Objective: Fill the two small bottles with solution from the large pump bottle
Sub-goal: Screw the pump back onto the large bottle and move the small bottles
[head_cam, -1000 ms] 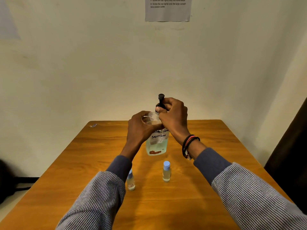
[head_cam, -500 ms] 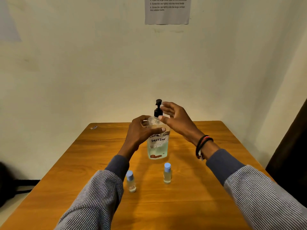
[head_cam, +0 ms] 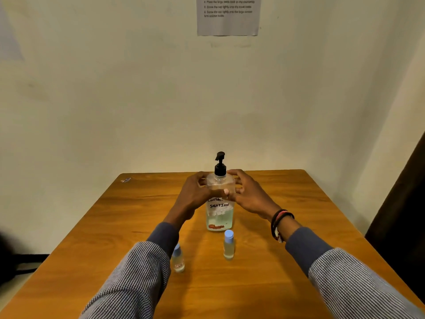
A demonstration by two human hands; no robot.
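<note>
Hands point(head_cam: 197, 194) point(head_cam: 249, 195) clasping upright pump bottle point(head_cam: 220, 212), small bottles point(head_cam: 228, 245) capped

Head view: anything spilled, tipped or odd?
Nothing stands out. Pump bottle upright between left hand and right hand; both small bottles upright, capped. No liquid on table. Small scrap lies at far left corner.

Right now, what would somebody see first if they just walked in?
The big pump bottle in the middle of the table, with the left hand and right hand wrapped around its top. Then two small bottles with blue caps, one just in front of it, one beside the left sleeve.
</note>
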